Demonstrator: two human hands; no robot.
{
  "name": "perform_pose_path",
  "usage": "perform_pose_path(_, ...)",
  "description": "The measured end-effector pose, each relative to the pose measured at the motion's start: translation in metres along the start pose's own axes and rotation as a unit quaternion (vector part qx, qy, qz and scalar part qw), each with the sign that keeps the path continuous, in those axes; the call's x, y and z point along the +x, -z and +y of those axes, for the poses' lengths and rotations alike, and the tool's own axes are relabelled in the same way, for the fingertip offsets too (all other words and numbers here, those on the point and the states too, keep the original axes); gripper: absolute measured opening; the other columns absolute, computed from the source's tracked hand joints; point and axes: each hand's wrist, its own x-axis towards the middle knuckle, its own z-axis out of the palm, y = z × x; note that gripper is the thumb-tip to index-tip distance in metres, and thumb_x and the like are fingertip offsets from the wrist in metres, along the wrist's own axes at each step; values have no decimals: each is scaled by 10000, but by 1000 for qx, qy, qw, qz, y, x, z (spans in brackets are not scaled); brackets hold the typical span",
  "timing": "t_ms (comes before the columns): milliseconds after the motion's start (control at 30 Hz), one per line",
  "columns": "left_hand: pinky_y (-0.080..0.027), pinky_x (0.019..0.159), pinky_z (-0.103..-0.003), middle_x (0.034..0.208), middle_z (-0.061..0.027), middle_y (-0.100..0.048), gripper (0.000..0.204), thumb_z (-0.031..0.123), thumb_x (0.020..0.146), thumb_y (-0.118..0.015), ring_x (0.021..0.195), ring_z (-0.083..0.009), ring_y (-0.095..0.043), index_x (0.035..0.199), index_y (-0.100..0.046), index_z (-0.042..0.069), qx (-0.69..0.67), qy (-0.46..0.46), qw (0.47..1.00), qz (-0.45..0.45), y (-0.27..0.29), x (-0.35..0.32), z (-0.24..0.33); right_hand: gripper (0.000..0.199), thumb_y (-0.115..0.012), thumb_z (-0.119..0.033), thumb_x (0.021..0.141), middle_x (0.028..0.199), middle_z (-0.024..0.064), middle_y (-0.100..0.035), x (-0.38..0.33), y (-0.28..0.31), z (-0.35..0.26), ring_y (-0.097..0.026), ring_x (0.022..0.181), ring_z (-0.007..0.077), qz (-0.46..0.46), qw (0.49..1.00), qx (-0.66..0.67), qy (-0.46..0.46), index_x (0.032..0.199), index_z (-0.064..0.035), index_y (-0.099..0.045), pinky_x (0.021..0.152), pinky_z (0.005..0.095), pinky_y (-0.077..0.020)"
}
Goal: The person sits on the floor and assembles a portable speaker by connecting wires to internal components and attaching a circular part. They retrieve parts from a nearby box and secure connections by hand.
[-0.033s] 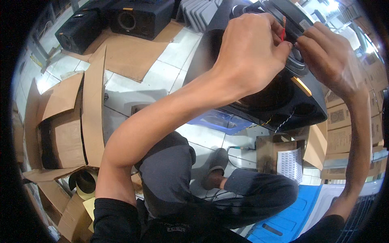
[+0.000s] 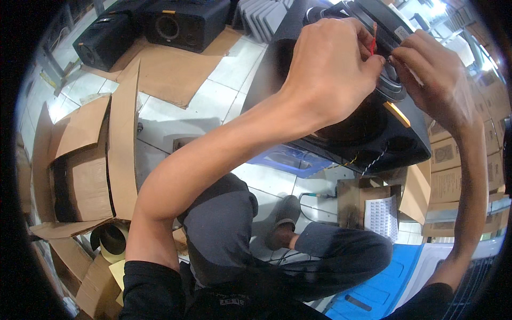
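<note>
A black speaker cabinet (image 2: 417, 153) stands in front of me, with a black round speaker driver (image 2: 393, 92) resting tilted at its top. My left hand (image 2: 333, 72) is closed in a pinch on a red wire (image 2: 373, 47), whose end sticks up past the fingers. Close beside it, my right hand (image 2: 437, 80) has its thumb and fingers pressed together at the driver's edge; what lies between them is hidden. Twisted yellow-black wire (image 2: 349, 161) and white-black wire (image 2: 380, 156) hang from the cabinet's openings.
Two black speakers (image 2: 178, 26) stand on flat cardboard (image 2: 181, 80) at the far left. An open carton (image 2: 122, 144) is at the left, stacked cartons (image 2: 445, 173) at the right. A blue plastic piece (image 2: 373, 282) lies near my knee, beyond it a box with a printed sheet (image 2: 380, 217).
My right hand and wrist have shifted very slightly to the left. The left hand keeps its pinch on the red wire.
</note>
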Motion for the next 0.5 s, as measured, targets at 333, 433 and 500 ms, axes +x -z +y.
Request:
perform_pose_path(333,-573,768,-392,790,-224,-719,191,147,808,-753,777,-356,-734,852,-720,-36,-20,-24,999,19,-2,3,0,143,-703,-99,887,688,153,-658,1,-7,-23,-636,583,192,79,931,199,-296,907,43,-713,573,329,-492)
perform_pose_path(433,-573,771,-393,790,-228,-718,203,157,808,-747,778,-359,-733,856,-719,-39,-18,-56,998,27,-2,4,-4,192,-692,-141,881,670,113,-656,7,-6,-26,-614,589,146,43,897,197,-393,868,49,-718,573,300,-472)
perform_pose_path(500,-574,770,-395,790,-231,-717,218,166,808,-742,777,-362,-733,859,-718,-44,-18,-71,997,31,-2,5,-6,282,-665,-202,859,614,62,-613,13,-9,-24,-569,589,112,21,872,182,-453,760,59,-705,560,269,-422)
